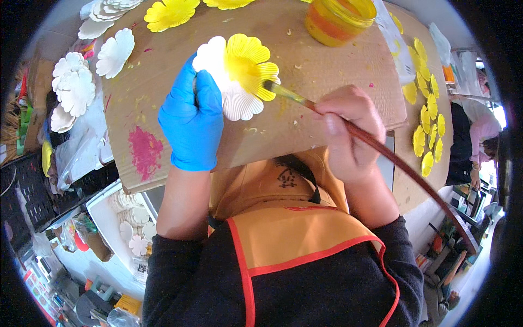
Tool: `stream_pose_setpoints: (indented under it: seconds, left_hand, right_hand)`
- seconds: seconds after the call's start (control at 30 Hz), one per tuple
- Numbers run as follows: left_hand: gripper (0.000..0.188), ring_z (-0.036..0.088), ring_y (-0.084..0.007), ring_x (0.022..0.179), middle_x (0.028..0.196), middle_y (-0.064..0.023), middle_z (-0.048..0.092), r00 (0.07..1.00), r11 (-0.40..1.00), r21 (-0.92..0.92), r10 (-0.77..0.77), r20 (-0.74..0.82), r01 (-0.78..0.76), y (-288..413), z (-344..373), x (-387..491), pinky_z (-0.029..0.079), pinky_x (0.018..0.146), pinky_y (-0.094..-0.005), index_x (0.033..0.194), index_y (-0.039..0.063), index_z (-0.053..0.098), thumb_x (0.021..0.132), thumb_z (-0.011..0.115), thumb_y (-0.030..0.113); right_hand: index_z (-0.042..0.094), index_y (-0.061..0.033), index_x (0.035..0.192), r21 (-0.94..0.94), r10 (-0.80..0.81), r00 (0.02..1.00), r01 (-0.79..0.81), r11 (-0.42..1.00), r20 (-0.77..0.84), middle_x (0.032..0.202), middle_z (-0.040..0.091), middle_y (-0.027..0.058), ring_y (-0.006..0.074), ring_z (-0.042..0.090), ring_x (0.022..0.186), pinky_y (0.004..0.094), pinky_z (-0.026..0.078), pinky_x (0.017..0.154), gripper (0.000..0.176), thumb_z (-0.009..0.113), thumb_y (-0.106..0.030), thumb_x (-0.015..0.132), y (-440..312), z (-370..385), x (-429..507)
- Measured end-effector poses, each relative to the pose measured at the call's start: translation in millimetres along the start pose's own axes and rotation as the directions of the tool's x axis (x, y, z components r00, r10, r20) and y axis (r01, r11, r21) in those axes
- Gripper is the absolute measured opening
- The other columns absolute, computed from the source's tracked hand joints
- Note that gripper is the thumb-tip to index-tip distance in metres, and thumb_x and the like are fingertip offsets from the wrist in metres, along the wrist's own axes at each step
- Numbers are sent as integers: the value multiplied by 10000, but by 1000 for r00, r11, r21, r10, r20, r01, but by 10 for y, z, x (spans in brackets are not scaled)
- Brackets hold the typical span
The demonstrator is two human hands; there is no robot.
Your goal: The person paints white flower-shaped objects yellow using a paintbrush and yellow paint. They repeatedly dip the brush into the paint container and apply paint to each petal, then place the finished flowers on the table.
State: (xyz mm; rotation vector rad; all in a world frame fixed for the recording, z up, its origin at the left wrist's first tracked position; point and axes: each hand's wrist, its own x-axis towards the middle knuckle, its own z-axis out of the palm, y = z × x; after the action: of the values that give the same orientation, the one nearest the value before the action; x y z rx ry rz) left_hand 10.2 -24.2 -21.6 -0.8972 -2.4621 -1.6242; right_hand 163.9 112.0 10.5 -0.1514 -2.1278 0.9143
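My left hand (192,116), in a blue glove, pinches the left edge of a ribbed, flower-shaped piece (241,75). Yellow paint covers its upper right petals, while its left and lower petals are white. My bare right hand (353,131) grips the reddish-brown handle of a paintbrush (367,137). The dark, yellow-smeared bristles touch the piece at its right side. Beyond my right hand stands an open jar (337,24) smeared with yellow paint, an orange band showing through. Yellow flower-shaped pieces (171,14) lie at the far edge of the cardboard (282,135).
Stacked white flower-shaped pieces (77,92) lie on the left. Several yellow pieces (431,106) rest on cardboard at the right. A white box (110,212) with more white pieces is at lower left. Another person (476,135) bends over at far right.
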Motion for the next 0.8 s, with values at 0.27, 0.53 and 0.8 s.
stream_pose_setpoints:
  seconds: [0.27,0.53,0.8]
  left_hand:
    - [284,638,-150,846,991,-115,684,998,993,-112,-48,-27,45,-69,13,21,503,743,-296,1171,28,601,923,525,145]
    - [302,618,-122,861,992,-90,680,997,977,-197,-81,-7,78,-114,23,27,498,756,-280,1178,7,593,926,530,162]
    - [298,604,-106,853,970,-67,675,978,939,-276,-202,43,206,-132,19,21,491,754,-274,1165,4,598,926,530,170]
  right_hand:
    - [574,-34,775,-30,36,997,-38,999,-71,669,560,99,283,540,580,364,426,554,74,615,-5,720,40,-27,-8]
    - [550,-47,738,-72,-14,996,8,997,-91,651,545,88,280,532,563,362,422,545,90,606,8,695,50,-27,2]
    - [583,-33,776,-96,-40,999,36,995,-37,663,544,98,274,536,572,354,430,559,82,609,5,708,63,-47,33]
